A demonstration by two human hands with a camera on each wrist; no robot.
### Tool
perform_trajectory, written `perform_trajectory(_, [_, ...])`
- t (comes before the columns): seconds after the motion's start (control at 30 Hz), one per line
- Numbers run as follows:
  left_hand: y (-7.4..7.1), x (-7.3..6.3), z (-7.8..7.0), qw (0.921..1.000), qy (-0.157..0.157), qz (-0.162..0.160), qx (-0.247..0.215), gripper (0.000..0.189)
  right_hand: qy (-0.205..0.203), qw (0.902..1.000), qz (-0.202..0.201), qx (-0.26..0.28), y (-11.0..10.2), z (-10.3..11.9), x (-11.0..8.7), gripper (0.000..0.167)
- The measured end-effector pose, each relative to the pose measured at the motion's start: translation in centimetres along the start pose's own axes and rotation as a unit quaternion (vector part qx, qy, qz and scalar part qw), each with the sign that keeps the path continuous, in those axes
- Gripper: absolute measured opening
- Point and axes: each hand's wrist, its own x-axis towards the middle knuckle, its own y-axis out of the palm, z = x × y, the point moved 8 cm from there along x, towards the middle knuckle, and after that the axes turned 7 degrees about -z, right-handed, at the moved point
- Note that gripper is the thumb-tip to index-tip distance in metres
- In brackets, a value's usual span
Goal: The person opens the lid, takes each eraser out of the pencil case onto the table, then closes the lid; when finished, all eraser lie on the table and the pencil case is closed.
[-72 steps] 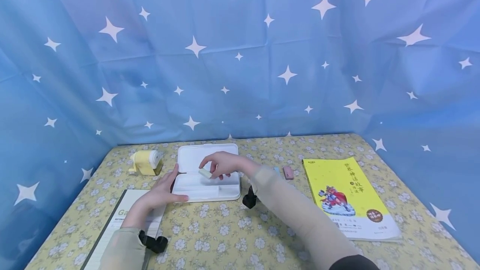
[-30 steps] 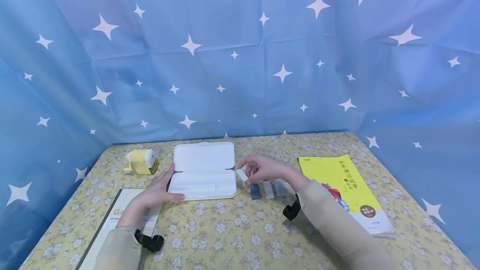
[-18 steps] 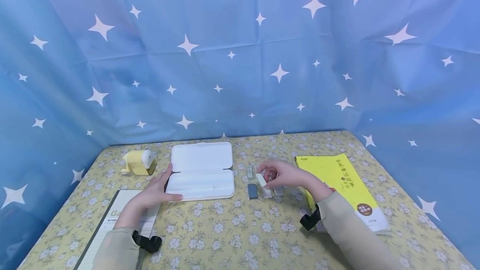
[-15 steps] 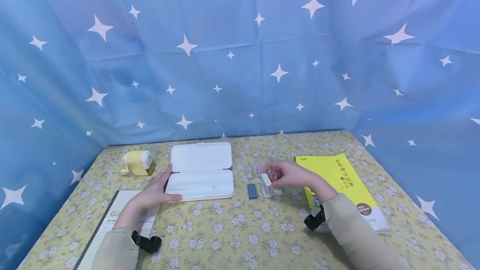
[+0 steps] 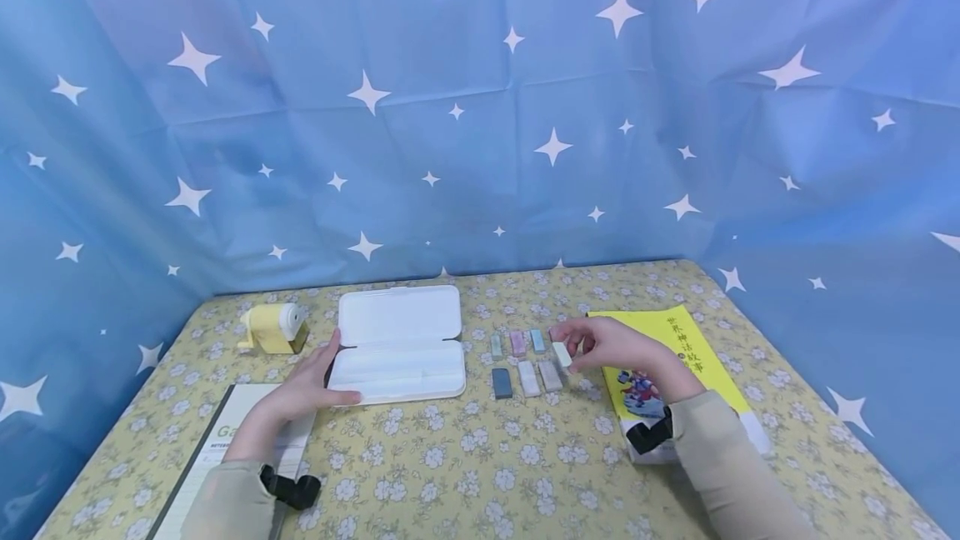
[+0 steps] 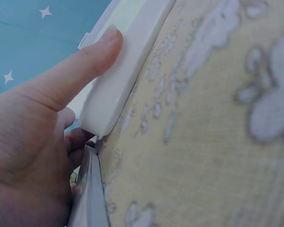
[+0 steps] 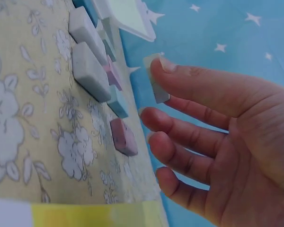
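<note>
My right hand [image 5: 618,348] pinches a small pale eraser [image 5: 562,355] between thumb and index finger, held above the cloth. In the right wrist view this eraser [image 7: 156,79] is clear of the others, the remaining fingers loosely bent. Below and left lie several erasers in two rows, among them a dark blue one [image 5: 502,383], a white one [image 5: 528,378], a grey one [image 5: 550,376] and a light blue one [image 5: 537,340]. A pink eraser [image 7: 123,137] lies under the hand. My left hand [image 5: 303,386] grips the left end of the white pencil case [image 5: 401,313], lid raised, thumb along its front.
A yellow pencil sharpener [image 5: 273,328] stands at the back left. Under the left forearm lies a notebook [image 5: 217,440]. A yellow book [image 5: 660,373] is partly beneath the right arm. The flowered tablecloth [image 5: 465,490] ends at a blue starry curtain [image 5: 480,148].
My right hand has carried the pale eraser out of the pencil case and rightward past the rows, uncovering them. My left hand stays at the case, and the head view has shifted slightly.
</note>
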Motion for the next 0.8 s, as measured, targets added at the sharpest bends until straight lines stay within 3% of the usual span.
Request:
perform_trajectory(0.27, [0.1, 0.1, 0.3, 1.0, -0.007, 0.001, 0.006, 0.121, 0.005, 0.9996, -0.002, -0.028, -0.2, -0.6, -0.2, 0.039])
perform_trajectory(0.8, [0.1, 0.0, 0.1, 1.0, 0.005, -0.004, 0.004, 0.121, 0.022, 0.9972, 0.01, -0.071, 0.7, -1.3, -0.2, 0.041])
